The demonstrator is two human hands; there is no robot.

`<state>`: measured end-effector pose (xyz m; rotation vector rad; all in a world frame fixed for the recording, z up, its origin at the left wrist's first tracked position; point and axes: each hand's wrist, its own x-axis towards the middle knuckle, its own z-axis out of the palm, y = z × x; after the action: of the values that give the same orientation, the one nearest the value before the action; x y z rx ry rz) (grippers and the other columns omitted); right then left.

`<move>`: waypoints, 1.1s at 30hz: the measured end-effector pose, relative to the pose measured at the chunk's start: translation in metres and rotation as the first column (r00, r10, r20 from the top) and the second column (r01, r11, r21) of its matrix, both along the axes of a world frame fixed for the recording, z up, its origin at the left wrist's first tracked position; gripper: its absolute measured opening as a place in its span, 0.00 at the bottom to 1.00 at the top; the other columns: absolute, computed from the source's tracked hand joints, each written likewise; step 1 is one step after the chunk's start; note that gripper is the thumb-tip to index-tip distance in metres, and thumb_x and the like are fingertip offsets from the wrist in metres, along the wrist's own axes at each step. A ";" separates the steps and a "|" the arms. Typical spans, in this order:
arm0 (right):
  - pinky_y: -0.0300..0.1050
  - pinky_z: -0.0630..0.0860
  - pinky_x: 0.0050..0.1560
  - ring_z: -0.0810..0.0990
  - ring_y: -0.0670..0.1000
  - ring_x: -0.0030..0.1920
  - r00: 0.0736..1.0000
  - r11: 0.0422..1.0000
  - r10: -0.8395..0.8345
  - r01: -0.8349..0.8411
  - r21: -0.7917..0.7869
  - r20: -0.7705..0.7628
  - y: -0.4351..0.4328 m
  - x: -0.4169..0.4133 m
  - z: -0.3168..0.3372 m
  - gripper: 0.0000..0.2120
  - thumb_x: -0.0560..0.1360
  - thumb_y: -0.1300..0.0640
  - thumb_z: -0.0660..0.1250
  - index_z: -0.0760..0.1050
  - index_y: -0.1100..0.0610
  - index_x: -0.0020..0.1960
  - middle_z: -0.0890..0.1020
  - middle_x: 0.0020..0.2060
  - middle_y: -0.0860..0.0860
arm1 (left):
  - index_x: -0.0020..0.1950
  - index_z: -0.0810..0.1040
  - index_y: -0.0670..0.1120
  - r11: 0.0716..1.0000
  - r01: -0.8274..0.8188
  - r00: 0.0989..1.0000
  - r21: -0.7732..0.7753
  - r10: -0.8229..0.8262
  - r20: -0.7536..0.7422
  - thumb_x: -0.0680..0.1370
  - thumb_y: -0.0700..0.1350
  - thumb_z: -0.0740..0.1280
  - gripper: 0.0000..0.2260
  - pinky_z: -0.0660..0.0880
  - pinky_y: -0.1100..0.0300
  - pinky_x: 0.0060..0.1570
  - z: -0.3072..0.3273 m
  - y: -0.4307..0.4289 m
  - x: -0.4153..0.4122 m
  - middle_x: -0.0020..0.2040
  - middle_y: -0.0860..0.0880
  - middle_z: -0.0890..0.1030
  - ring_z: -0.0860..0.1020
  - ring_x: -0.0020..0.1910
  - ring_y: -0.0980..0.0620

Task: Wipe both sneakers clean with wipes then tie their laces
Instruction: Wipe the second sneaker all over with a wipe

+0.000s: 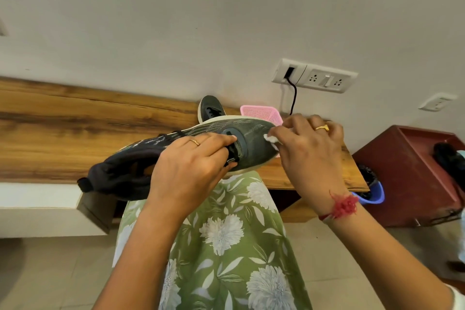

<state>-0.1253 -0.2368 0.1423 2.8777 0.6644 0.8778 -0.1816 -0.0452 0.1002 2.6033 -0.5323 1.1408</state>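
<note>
Above lap (pixel 221 234), L hand (pixel 191 166) grips sneaker (pixel 251 138), R hand (pixel 309 148) pinches wipe (pixel 270 138), 2nd sneaker (pixel 210 107), pink basket (pixel 261 113) half-hidden behind

Two dark sneakers, one with a wipe on it.
The dark grey mesh sneaker (pixel 254 137) is held up, tipped sideways, toe to the right, black laces (pixel 233 152) across its top, with a crumpled white wipe (pixel 270 139) against its toe. The second sneaker (pixel 210 108) rests behind it on the wooden ledge (pixel 75 123).
</note>
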 end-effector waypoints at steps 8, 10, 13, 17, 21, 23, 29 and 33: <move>0.47 0.56 0.46 0.76 0.54 0.44 0.987 0.981 0.114 -0.095 0.168 -0.111 0.018 -0.012 -0.014 0.07 0.70 0.60 0.70 0.80 0.52 0.47 0.78 0.43 0.50 | 0.34 0.78 0.43 0.999 -0.013 0.999 -0.046 0.011 -0.052 0.71 0.47 0.76 0.11 0.73 0.58 0.31 0.000 0.003 0.001 0.48 0.49 0.84 0.82 0.38 0.48; 0.49 0.58 0.48 0.76 0.56 0.43 0.999 0.993 0.010 -0.004 0.120 -0.052 0.012 -0.001 -0.013 0.07 0.68 0.59 0.73 0.80 0.52 0.45 0.79 0.41 0.51 | 0.34 0.78 0.43 0.999 -0.010 0.998 -0.041 0.007 -0.062 0.71 0.47 0.76 0.12 0.74 0.57 0.32 0.000 0.002 0.001 0.48 0.49 0.84 0.82 0.39 0.48; 0.50 0.58 0.48 0.76 0.56 0.45 0.995 0.979 -0.093 0.097 0.179 -0.031 0.008 0.011 -0.009 0.06 0.69 0.58 0.73 0.80 0.53 0.45 0.79 0.42 0.52 | 0.33 0.77 0.43 0.998 -0.003 0.997 -0.062 -0.002 -0.077 0.68 0.47 0.78 0.13 0.74 0.58 0.33 0.000 -0.001 0.001 0.47 0.49 0.85 0.83 0.38 0.48; 0.46 0.56 0.48 0.70 0.47 0.46 0.987 0.927 0.081 -0.023 0.375 -0.140 0.021 -0.007 -0.013 0.07 0.76 0.50 0.61 0.76 0.50 0.49 0.75 0.45 0.46 | 0.32 0.76 0.43 0.985 -0.019 0.996 -0.172 0.005 -0.085 0.67 0.49 0.78 0.15 0.74 0.60 0.33 0.002 0.002 0.002 0.49 0.49 0.85 0.83 0.37 0.49; 0.49 0.60 0.50 0.75 0.53 0.45 0.997 0.980 0.004 0.010 0.199 -0.073 0.021 -0.001 -0.024 0.05 0.71 0.55 0.70 0.79 0.50 0.47 0.78 0.42 0.49 | 0.33 0.77 0.42 0.996 -0.039 0.997 -0.079 0.033 -0.068 0.67 0.47 0.79 0.14 0.74 0.59 0.31 0.000 0.001 0.000 0.49 0.47 0.85 0.81 0.32 0.47; 0.50 0.60 0.50 0.76 0.55 0.44 0.996 0.985 -0.063 0.073 0.159 -0.063 0.018 0.012 -0.022 0.05 0.69 0.56 0.73 0.80 0.52 0.45 0.79 0.41 0.51 | 0.33 0.78 0.42 0.997 -0.046 0.995 -0.063 0.040 -0.089 0.65 0.47 0.80 0.14 0.74 0.59 0.31 -0.001 0.000 0.000 0.49 0.47 0.85 0.81 0.31 0.47; 0.44 0.54 0.49 0.69 0.48 0.49 0.953 0.942 0.107 -0.006 0.335 -0.284 0.026 0.005 -0.019 0.07 0.78 0.52 0.62 0.77 0.53 0.51 0.74 0.47 0.46 | 0.31 0.76 0.43 0.981 -0.105 0.982 -0.161 0.077 -0.172 0.63 0.49 0.81 0.16 0.73 0.58 0.30 -0.006 0.005 0.003 0.51 0.48 0.85 0.81 0.32 0.47; 0.46 0.55 0.48 0.74 0.52 0.47 0.979 0.975 0.081 -0.039 0.217 -0.188 0.031 0.004 -0.029 0.04 0.74 0.53 0.67 0.78 0.51 0.48 0.78 0.44 0.48 | 0.32 0.77 0.43 0.990 -0.097 0.984 -0.106 0.079 -0.161 0.62 0.48 0.81 0.16 0.75 0.58 0.32 -0.002 0.006 0.001 0.49 0.47 0.85 0.83 0.34 0.48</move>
<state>-0.1213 -0.2062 0.1135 3.1831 0.7190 0.7174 -0.1803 -0.0391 0.0979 2.6111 -0.3121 0.9517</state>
